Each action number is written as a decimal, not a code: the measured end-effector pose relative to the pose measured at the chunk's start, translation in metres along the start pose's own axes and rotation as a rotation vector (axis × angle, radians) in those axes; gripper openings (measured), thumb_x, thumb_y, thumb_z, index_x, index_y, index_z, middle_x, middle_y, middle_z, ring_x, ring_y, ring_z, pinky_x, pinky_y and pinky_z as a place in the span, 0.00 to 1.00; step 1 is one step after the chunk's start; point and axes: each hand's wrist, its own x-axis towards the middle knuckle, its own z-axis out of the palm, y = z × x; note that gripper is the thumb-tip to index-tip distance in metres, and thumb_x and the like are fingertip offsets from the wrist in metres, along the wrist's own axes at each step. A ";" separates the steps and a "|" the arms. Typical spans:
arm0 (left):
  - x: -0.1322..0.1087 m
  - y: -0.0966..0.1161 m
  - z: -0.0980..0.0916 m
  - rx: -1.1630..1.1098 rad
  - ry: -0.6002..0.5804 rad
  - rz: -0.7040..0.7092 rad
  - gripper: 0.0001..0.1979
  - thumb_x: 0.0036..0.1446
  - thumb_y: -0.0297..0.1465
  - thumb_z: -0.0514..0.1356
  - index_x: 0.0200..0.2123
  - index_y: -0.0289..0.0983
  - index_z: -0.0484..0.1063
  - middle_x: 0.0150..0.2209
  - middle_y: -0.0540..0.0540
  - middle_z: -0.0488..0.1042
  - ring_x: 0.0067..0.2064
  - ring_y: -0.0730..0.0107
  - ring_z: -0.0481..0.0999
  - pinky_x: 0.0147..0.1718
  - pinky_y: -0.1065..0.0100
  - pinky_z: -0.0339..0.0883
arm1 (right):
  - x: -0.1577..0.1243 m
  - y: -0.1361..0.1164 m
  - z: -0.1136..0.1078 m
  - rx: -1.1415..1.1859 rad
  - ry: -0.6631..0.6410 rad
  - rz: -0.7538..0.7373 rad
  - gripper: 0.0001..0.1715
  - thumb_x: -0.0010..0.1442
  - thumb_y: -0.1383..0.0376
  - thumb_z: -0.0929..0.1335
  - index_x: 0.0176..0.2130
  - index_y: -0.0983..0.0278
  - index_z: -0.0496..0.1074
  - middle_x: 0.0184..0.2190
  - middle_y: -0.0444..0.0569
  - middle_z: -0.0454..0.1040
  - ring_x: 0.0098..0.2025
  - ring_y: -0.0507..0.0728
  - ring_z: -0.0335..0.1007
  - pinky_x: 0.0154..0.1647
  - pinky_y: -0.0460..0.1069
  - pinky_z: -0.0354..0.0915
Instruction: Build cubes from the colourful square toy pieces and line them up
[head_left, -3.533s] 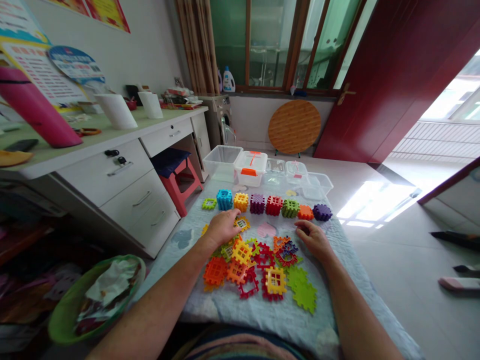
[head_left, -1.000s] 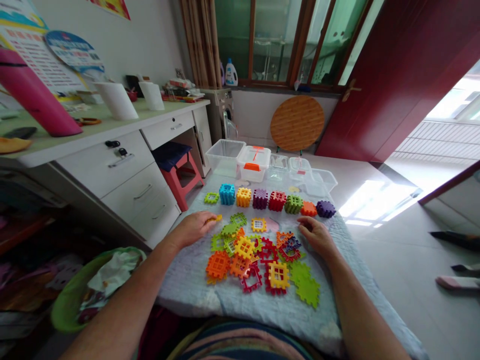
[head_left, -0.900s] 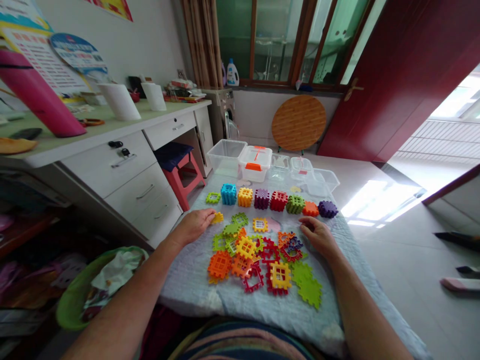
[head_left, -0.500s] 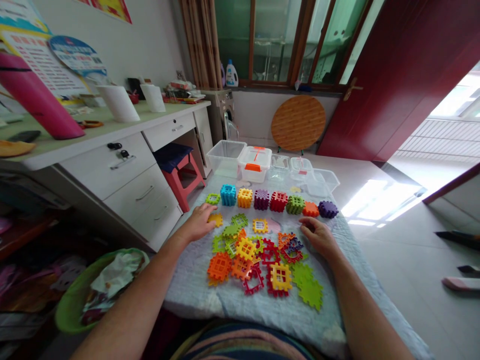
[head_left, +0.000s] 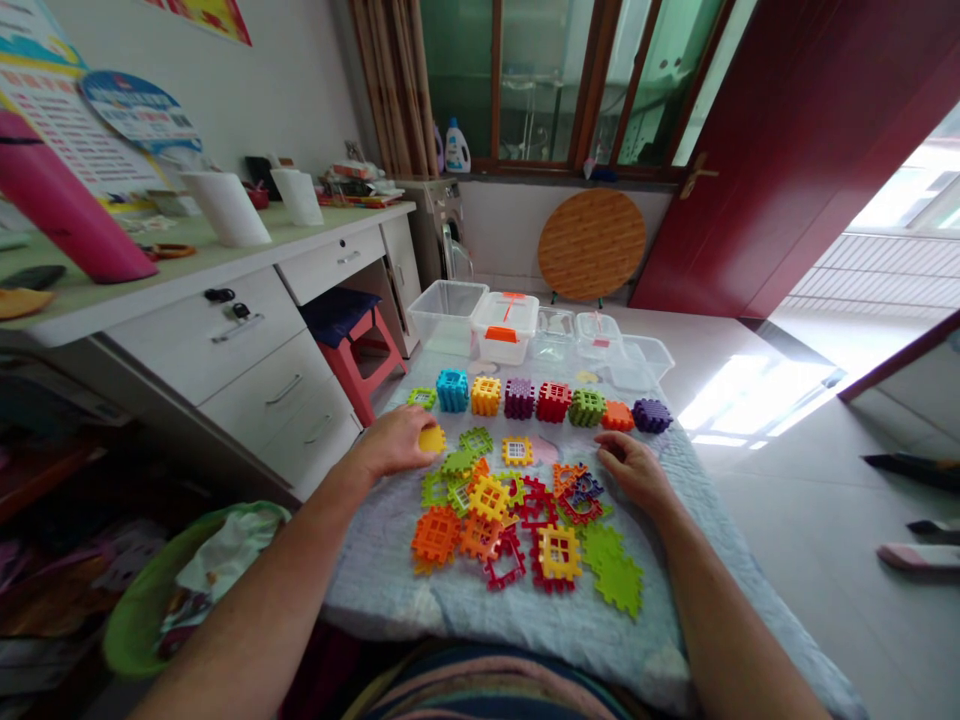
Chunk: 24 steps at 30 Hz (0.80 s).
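My left hand (head_left: 401, 440) is closed on a small yellow piece (head_left: 432, 439) at the left of the cloth. Fingers apart and holding nothing, my right hand (head_left: 628, 462) rests at the right, beside a dark blue piece (head_left: 589, 487). Between the hands lies a loose pile of notched plastic pieces, with a yellow frame (head_left: 489, 498), an orange square (head_left: 436, 535) and a green flat piece (head_left: 621, 583). Behind them runs a row of stacks sorted by colour, among them blue (head_left: 452, 391), red (head_left: 553, 401) and purple (head_left: 652, 415).
Clear plastic boxes, one with orange clips (head_left: 504, 335), stand along the table's far edge. A white desk (head_left: 225, 330) and a red stool (head_left: 362, 350) are at the left. A green basket (head_left: 124, 625) sits low at the left.
My left hand has shifted slightly and its fingers have closed on the yellow piece. The view has turned a little. My right hand stays by the pile.
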 end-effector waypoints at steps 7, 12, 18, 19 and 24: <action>0.024 0.073 -0.021 -0.099 0.119 0.222 0.20 0.48 0.39 0.64 0.44 0.36 0.73 0.43 0.43 0.73 0.45 0.60 0.72 0.49 0.63 0.65 | 0.000 0.002 0.001 -0.009 -0.012 -0.004 0.18 0.53 0.59 0.65 0.40 0.65 0.74 0.27 0.46 0.74 0.29 0.54 0.68 0.34 0.50 0.65; 0.053 0.105 0.005 -0.060 0.004 0.236 0.21 0.47 0.42 0.65 0.42 0.36 0.75 0.42 0.41 0.73 0.45 0.58 0.73 0.46 0.63 0.67 | 0.000 0.003 0.001 -0.003 0.000 -0.001 0.17 0.53 0.58 0.65 0.39 0.65 0.74 0.27 0.46 0.73 0.29 0.54 0.68 0.34 0.50 0.65; 0.066 0.112 0.028 -0.004 -0.108 0.222 0.19 0.48 0.42 0.63 0.41 0.37 0.75 0.41 0.42 0.73 0.43 0.58 0.74 0.43 0.64 0.68 | 0.001 0.009 0.002 -0.001 -0.017 0.002 0.17 0.54 0.59 0.64 0.41 0.65 0.73 0.28 0.46 0.73 0.30 0.55 0.68 0.34 0.50 0.65; 0.066 0.113 0.029 0.003 -0.115 0.227 0.19 0.48 0.42 0.62 0.41 0.37 0.75 0.41 0.41 0.73 0.43 0.58 0.74 0.42 0.64 0.68 | 0.001 0.008 0.002 -0.004 -0.017 0.000 0.17 0.54 0.59 0.64 0.40 0.65 0.73 0.28 0.46 0.73 0.30 0.55 0.68 0.34 0.50 0.65; 0.070 0.117 0.028 0.038 -0.134 0.210 0.19 0.45 0.42 0.63 0.39 0.37 0.76 0.41 0.41 0.73 0.43 0.56 0.75 0.42 0.62 0.69 | 0.000 0.003 0.001 0.001 -0.006 0.005 0.17 0.53 0.58 0.64 0.39 0.65 0.74 0.28 0.47 0.74 0.29 0.55 0.68 0.34 0.50 0.65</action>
